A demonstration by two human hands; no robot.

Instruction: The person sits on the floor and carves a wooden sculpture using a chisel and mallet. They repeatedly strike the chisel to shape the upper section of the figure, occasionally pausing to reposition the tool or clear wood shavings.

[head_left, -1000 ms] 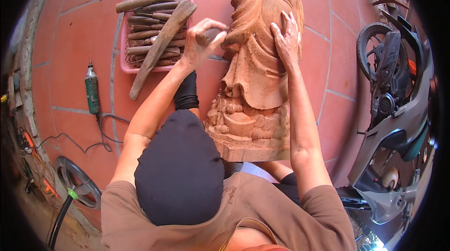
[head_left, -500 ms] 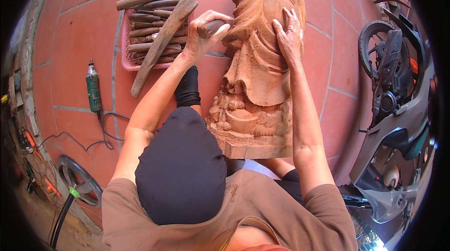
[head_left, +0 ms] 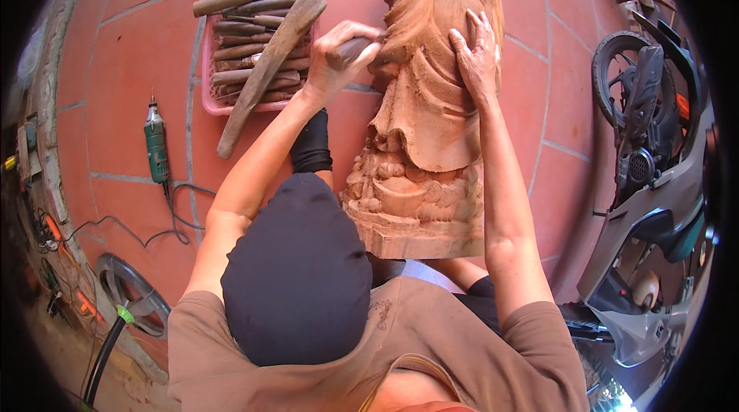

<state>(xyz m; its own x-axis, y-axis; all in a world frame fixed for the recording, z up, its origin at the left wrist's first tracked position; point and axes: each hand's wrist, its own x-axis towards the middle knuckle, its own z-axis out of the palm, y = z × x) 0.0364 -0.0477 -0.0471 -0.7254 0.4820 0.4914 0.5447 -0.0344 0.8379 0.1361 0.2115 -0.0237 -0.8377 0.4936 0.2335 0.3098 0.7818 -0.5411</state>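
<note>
A large carved wooden figure [head_left: 435, 135] lies in front of me, its draped folds running away from me and its flat base at the near end. At its left edge my left hand [head_left: 339, 58] is closed around the dark wooden handle [head_left: 352, 50] of a carving chisel. The chisel's tip meets the carving's folds, but the blade is mostly hidden. On the carving's upper right surface rests my right hand [head_left: 477, 58], fingers stretched out and holding nothing.
Left of the carving, a pink basket [head_left: 206, 73] holds several wood-handled chisels, with a wooden club [head_left: 269, 77] across it. A green rotary tool [head_left: 156, 142] with a cord lies farther left. My dark-clad knee [head_left: 296, 273] rises near me. A parked motorbike [head_left: 654, 181] stands at right.
My left hand and the chisel have shifted slightly at the carving's edge. My right hand stays on the wood, and the whole view has moved a little.
</note>
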